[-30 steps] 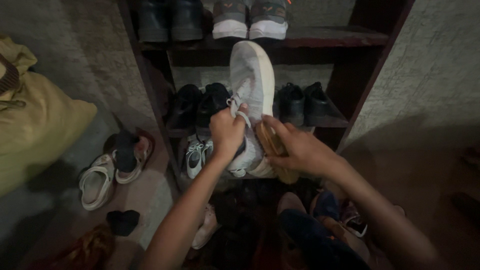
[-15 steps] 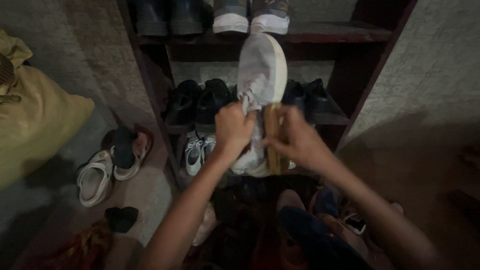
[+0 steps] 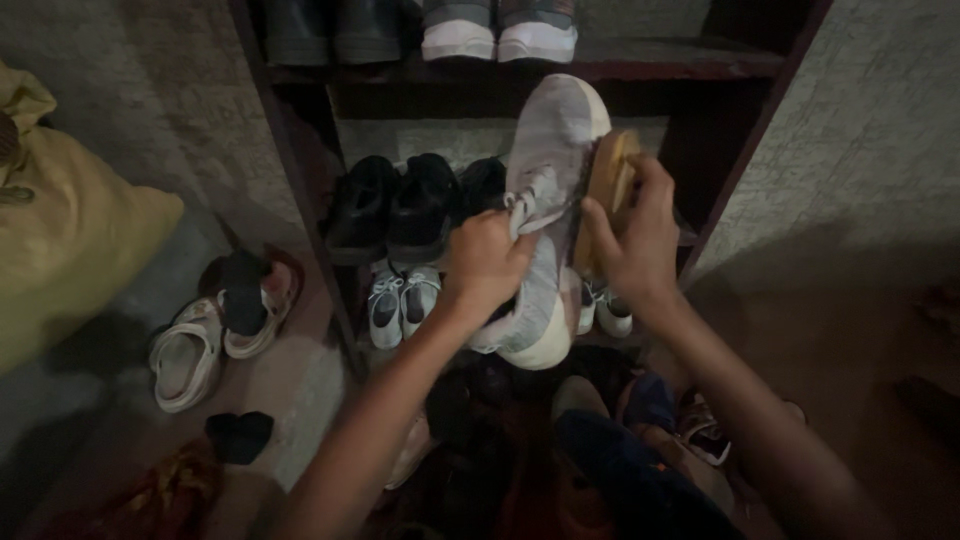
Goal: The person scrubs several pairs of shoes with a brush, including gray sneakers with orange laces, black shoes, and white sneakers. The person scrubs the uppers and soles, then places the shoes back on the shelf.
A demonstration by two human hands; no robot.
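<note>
Two hands: both closed on something, meeting at one raised shoe in front of a dark shoe rack (image 3: pixel 300 190).
Left hand (image 3: pixel 487 265): fingers curled tight around the near end of a pale grey sneaker (image 3: pixel 548 200), gripping it at the collar and laces.
Right hand (image 3: pixel 632 238): fingers wrapped over the back of a wooden brush (image 3: pixel 603 195), thumb on the near side, holding it firmly.
Brush: pressed flat against the right side of the sneaker, touching it along the upper half.
Sneaker: held upright, toe pointing up and away from the fingers, cream sole edge showing below the left hand.
Just behind the fingers: black shoes (image 3: pixel 395 205) on the middle shelf; small white sneakers (image 3: pixel 400 305) below them.
Above the fingers: grey-and-white sneakers (image 3: pixel 500 30) and dark shoes on the top shelf.
Far left of the fingers: sandals (image 3: pixel 215 325) on the floor, a black sock (image 3: pixel 240 436), a yellow bag (image 3: pixel 70 240).
Below the wrists: a heap of mixed footwear, too dark to sort out.
</note>
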